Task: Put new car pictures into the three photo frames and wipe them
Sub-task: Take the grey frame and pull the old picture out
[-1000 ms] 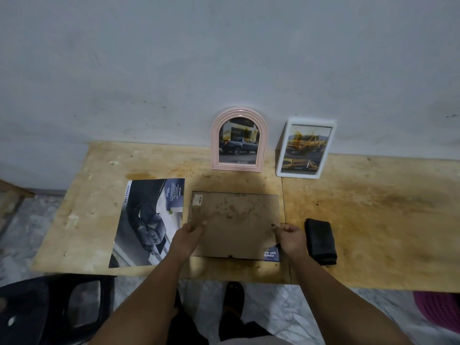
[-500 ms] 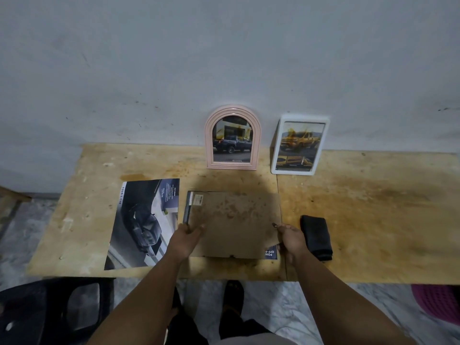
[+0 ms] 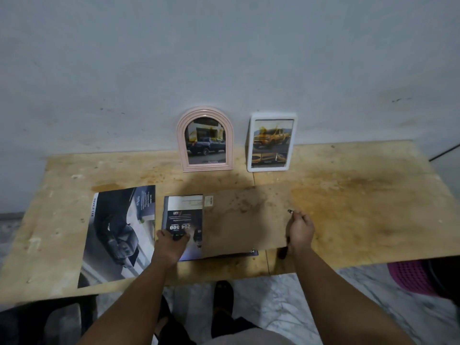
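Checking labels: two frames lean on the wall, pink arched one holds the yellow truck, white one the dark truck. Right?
Swapped. In the head view, the pink arched frame holds the dark truck picture and the white frame holds the yellow truck. Both do stand against the wall at the back of the table.

a stained, pale plywood tabletop [image 3: 361, 195] is set against a grey plastered wall [image 3: 224, 58]. a grey marbled floor [image 3: 286, 307] is seen below its near edge. a dark plastic chair [image 3: 37, 322] is placed at lower left. a magenta perforated plastic basket [image 3: 410, 277] is seen on the floor at lower right.
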Motion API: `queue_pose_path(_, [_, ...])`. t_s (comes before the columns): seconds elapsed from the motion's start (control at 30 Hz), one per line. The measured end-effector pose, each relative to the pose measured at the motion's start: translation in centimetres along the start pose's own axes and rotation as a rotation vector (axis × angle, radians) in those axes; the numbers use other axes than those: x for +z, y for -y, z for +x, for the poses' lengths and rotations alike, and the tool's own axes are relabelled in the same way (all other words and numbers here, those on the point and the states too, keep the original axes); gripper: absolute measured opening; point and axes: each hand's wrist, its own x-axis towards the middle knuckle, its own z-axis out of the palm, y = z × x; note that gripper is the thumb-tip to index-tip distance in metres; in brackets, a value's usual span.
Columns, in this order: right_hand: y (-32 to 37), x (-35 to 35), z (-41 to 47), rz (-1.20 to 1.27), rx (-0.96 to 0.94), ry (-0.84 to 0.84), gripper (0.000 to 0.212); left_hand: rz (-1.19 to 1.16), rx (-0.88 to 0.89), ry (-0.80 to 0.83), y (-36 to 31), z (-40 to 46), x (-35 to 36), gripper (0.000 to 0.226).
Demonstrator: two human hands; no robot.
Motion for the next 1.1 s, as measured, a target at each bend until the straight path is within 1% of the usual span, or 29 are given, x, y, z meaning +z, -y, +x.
queue_pose_path(0.13, [3.5, -3.4, 2.7, 0.065, 0.006, -0.096, 0.017, 0.055, -0.004, 0.014, -1.0, -0.4, -0.1, 0.065])
queue_pose_path(0.17, [4.5, -4.3, 3.3, 0.064, -0.004, -0.112, 0.017, 0.071, -0.005, 0.013, -1.2, -0.4, -0.1, 0.060])
queue_pose_path(0.3, [8.2, -7.7, 6.3, 0.035, -0.009, -0.166, 0.014, 0.079, -0.003, 0.013, -1.4, -0.5, -0.1, 0.056])
queue_pose_path(0.37, [9.7, -9.1, 7.9, 0.032, 0.009, -0.177, 0.021, 0.071, -0.003, 0.013, -1.5, -0.7, -0.1, 0.056])
queue_pose_path(0.47, [10.9, -10.6, 10.0, -0.084, 0.012, -0.190, 0.029, 0.065, -0.002, 0.020, -1.5, -0.8, -0.1, 0.057])
queue_pose_path(0.53, [11.0, -11.1, 11.2, -0.100, 0.035, -0.256, 0.041, 0.070, 0.002, 0.026, -1.7, -1.0, -0.1, 0.054])
queue_pose_path(0.57, [11.0, -11.0, 11.3, -0.153, 0.042, -0.306, 0.048, 0.065, 0.003, 0.025, -1.7, -1.0, 0.0, 0.053])
queue_pose_path(0.63, [10.3, -10.1, 10.9, -0.403, 0.021, -0.391, 0.056, 0.055, 0.004, 0.029, -1.6, -1.1, 0.0, 0.052])
queue_pose_path(0.67, [9.7, -9.3, 10.1, -0.507, -0.033, -0.405, 0.056, 0.055, 0.003, 0.033, -1.5, -1.2, 0.0, 0.051])
queue_pose_path(0.7, [8.7, -8.3, 9.1, -0.569, -0.112, -0.380, 0.055, 0.048, 0.011, 0.032, -1.4, -1.1, 0.0, 0.051])
queue_pose_path(0.77, [6.3, -6.0, 6.6, -0.674, -0.317, -0.228, 0.048, 0.033, 0.018, 0.037, -1.3, -1.2, 0.1, 0.049])
queue_pose_path(0.87, [2.8, -2.2, 2.9, -0.906, -0.582, 0.078, 0.037, 0.018, 0.032, 0.050, -1.3, -1.4, 0.1, 0.044])
queue_pose_path(0.93, [1.3, 0.6, 0.4, -1.081, -0.731, 0.308, 0.037, -0.002, 0.018, 0.050, -1.1, -1.3, 0.1, 0.044])
queue_pose_path(0.97, [0.7, 2.0, -0.4, -1.174, -0.771, 0.397, 0.039, -0.007, 0.001, 0.052, -0.9, -1.2, 0.1, 0.048])
queue_pose_path(1.0, [0.1, 3.2, -1.3, -1.273, -0.787, 0.449, 0.046, -0.014, -0.011, 0.053, -0.5, -0.9, 0.1, 0.055])
queue_pose_path(1.03, [-0.6, 4.2, -1.7, -1.381, -0.774, 0.475, 0.060, -0.024, -0.020, 0.049, -0.2, -0.5, 0.2, 0.063])
queue_pose_path(1.07, [-1.3, 5.1, -2.1, -1.486, -0.750, 0.480, 0.077, -0.033, -0.030, 0.057, 0.3, 0.0, 0.4, 0.067])
queue_pose_path(1.1, [-1.9, 5.6, -2.3, -1.571, -0.711, 0.482, 0.094, -0.039, -0.036, 0.068, 0.6, 0.1, 0.5, 0.065])
